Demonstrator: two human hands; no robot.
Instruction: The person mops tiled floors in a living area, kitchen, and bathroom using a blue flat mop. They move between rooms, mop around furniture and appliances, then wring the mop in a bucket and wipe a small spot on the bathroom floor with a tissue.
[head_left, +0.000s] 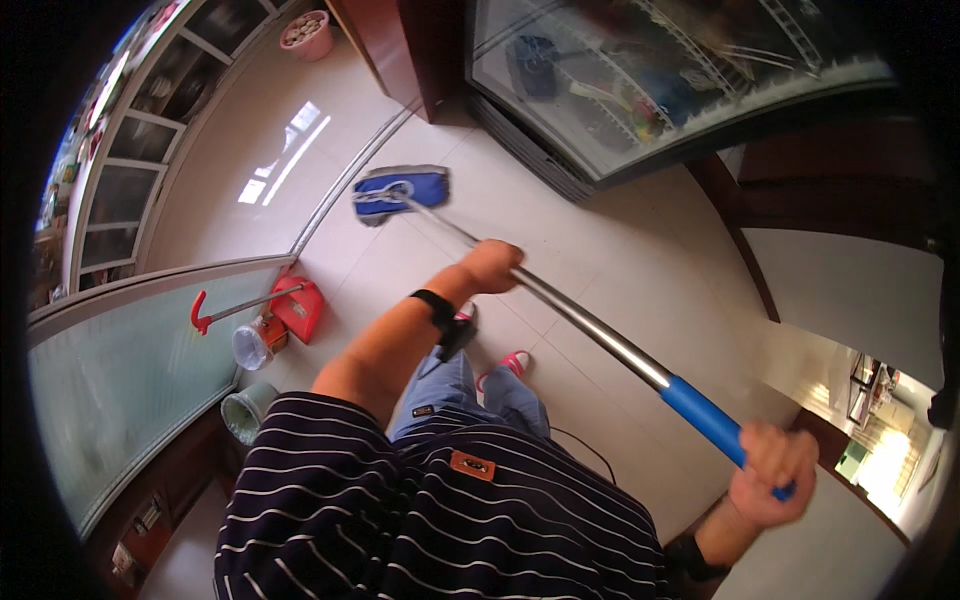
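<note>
A flat mop with a blue and grey head (420, 189) rests on the pale tiled floor (592, 330), beside a metal door track. Its shiny metal pole (592, 324) slants across in front of me and ends in a blue grip (705, 421). Midway along the pole, my left hand (493, 266) is wrapped around the metal. My right hand (776, 472), slightly blurred, grips the end of the blue handle at the lower right. Each wrist wears a black band.
A glass-door refrigerated cabinet (532, 142) stands ahead right of the mop head. By the frosted glass panel (150, 382) are a red dustpan (298, 309), a lined bin (255, 343) and a green bin (246, 414). A pink bucket (307, 43) sits beyond the track (345, 182).
</note>
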